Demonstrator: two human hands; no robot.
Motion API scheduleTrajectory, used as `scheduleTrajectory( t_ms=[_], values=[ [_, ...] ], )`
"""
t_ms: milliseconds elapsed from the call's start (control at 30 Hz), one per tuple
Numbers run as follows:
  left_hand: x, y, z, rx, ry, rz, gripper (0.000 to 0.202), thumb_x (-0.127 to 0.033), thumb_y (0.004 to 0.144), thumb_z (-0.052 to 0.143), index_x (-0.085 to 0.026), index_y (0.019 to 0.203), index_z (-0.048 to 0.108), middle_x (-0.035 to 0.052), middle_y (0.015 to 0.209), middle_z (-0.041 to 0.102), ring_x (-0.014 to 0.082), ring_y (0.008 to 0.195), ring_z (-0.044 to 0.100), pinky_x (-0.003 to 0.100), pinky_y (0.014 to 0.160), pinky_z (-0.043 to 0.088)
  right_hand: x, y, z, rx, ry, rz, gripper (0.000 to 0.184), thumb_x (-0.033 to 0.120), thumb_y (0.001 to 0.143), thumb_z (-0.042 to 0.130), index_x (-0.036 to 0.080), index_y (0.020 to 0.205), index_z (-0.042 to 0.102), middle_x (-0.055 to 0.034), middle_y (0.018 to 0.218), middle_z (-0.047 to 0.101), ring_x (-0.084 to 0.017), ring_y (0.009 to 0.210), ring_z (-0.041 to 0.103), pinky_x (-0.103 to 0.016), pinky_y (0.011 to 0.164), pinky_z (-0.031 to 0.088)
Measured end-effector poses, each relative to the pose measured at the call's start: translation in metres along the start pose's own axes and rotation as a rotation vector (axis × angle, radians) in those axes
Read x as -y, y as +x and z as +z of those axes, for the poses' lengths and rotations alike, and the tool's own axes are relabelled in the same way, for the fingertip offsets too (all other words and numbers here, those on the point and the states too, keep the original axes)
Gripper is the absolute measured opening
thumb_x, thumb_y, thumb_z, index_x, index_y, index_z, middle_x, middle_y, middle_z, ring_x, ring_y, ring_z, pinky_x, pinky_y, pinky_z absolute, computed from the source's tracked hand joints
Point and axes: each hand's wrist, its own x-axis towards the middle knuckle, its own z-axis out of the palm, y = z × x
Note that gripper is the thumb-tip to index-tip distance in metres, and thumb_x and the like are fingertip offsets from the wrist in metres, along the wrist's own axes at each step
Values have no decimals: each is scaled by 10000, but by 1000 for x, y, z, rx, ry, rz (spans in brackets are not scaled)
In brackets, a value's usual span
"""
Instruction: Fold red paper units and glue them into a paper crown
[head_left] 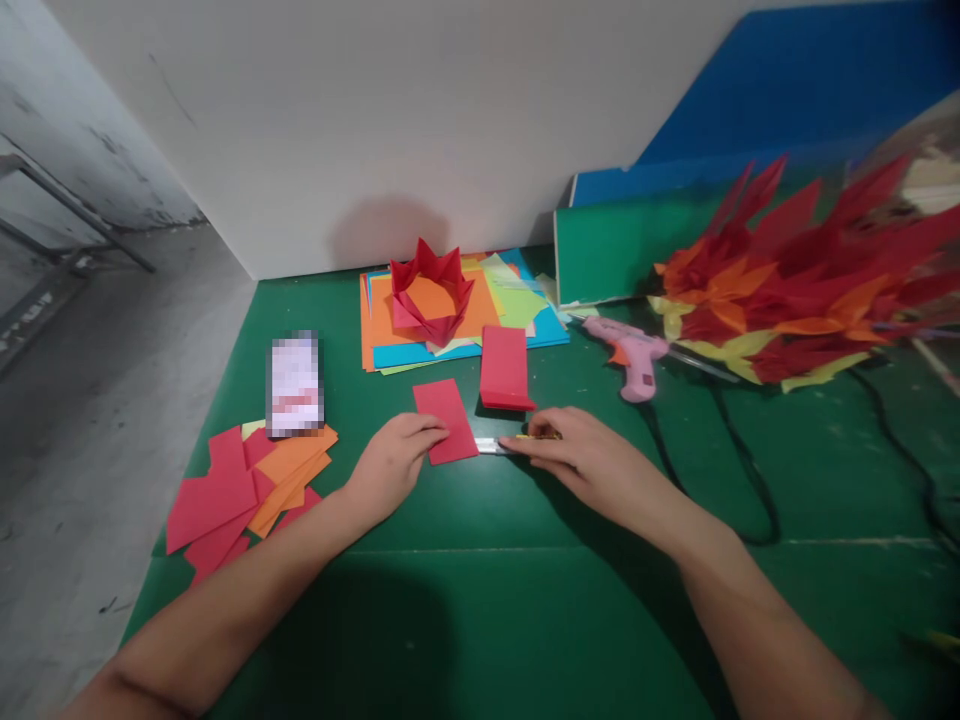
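My left hand (399,455) is closed on the left edge of a red paper rectangle (454,430), just above the green table. In my right hand (574,450) is a utility knife (491,446); its silver blade reaches to the right edge of that paper, and my fingers cover most of the handle. Whether the blade lies under or inside a fold of the paper I cannot tell. Just beyond my hands lies another red paper piece (504,365), its near edge curled up.
A red folded-paper ring (433,300) sits on a stack of coloured sheets (390,355). At left are a blurred-out phone (295,385) and red and orange paper pieces (217,500). To the right are a pink glue gun (634,355) with black cord and red-orange paper flowers (810,270).
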Motion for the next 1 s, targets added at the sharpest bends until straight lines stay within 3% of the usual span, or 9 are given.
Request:
scheduleTrajectory(
  t_ms=[567, 1000],
  values=[
    [2, 5, -5, 44, -10, 22, 273, -81, 906, 452, -159, 1050, 670, 99, 1073, 669, 203, 955, 618, 385, 828, 524, -14, -2, -9, 121, 128, -77, 406, 190, 935, 404, 382, 1233, 603, -75, 1027, 550, -207, 950, 518, -358, 773, 467],
    [2, 9, -9, 78, -53, 16, 275, -94, 923, 437, -166, 1011, 688, 85, 1063, 675, 185, 894, 607, 360, 797, 511, 3, 4, -6, 138, 158, -99, 404, 195, 948, 380, 357, 1252, 591, -74, 936, 529, -193, 857, 509, -327, 710, 453]
  ],
)
